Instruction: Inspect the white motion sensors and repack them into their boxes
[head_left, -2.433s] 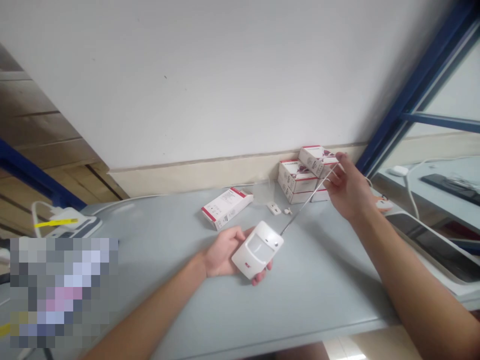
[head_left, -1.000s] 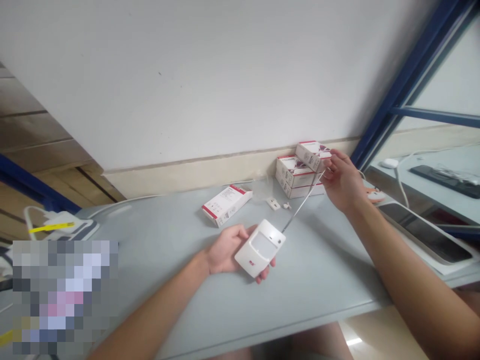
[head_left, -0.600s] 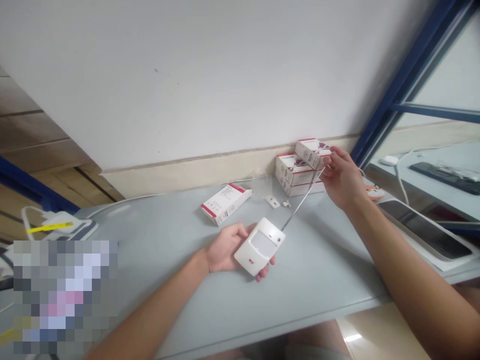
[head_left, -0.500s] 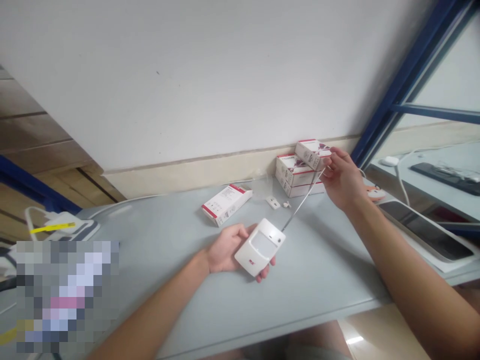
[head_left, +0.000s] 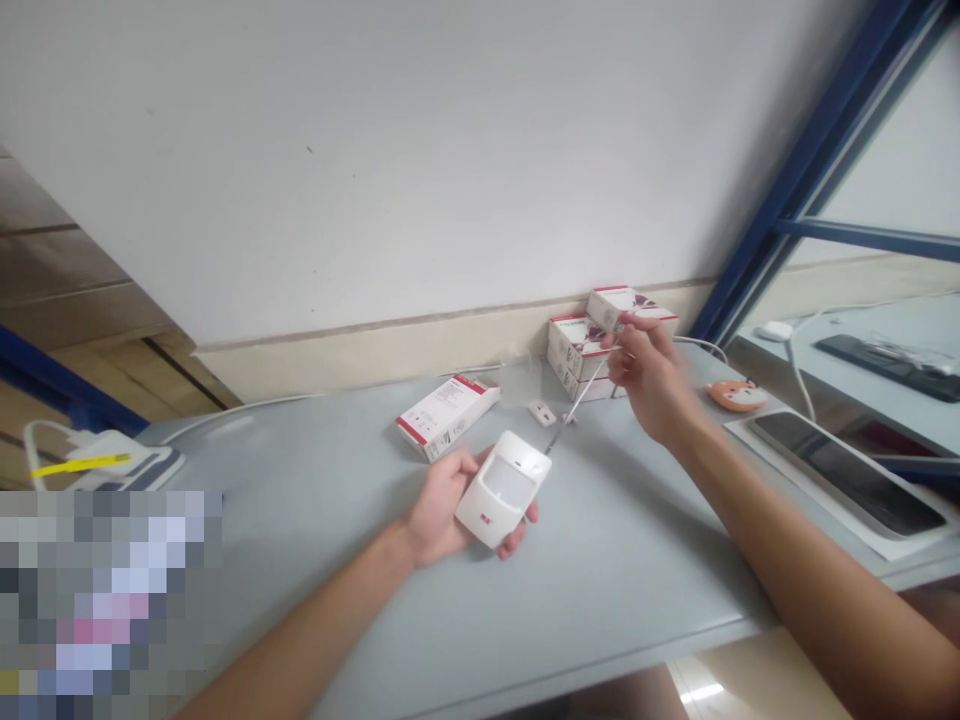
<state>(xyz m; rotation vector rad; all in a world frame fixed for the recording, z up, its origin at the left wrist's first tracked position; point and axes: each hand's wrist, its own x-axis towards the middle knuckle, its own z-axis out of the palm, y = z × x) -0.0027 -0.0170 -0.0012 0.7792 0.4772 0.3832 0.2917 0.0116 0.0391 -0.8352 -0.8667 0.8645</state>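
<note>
My left hand (head_left: 442,510) cradles a white motion detector (head_left: 504,488) from beneath, its windowed front facing up. A thin metal telescopic antenna (head_left: 581,395) slants up and right from the detector's top corner. At the far end of that antenna, the fingertips of my right hand (head_left: 649,370) are pinched on it. Behind the detector lie a small white bracket piece (head_left: 541,413) and a tiny white part (head_left: 571,419), partly behind the antenna. A white and red carton (head_left: 448,412) lies just beyond my left hand.
Several stacked cartons (head_left: 576,350) stand against the wall, partly behind my right hand. An orange mouse (head_left: 736,394) and a dark keyboard (head_left: 847,470) in a white tray are at right. On the left sits a white power strip (head_left: 124,455) with cables. Blue frame bars (head_left: 780,180) rise at right.
My right hand has moved left and slightly down, closer to the detector, and less of the antenna shows between them. The detector has shifted slightly left in view, still in my left hand.
</note>
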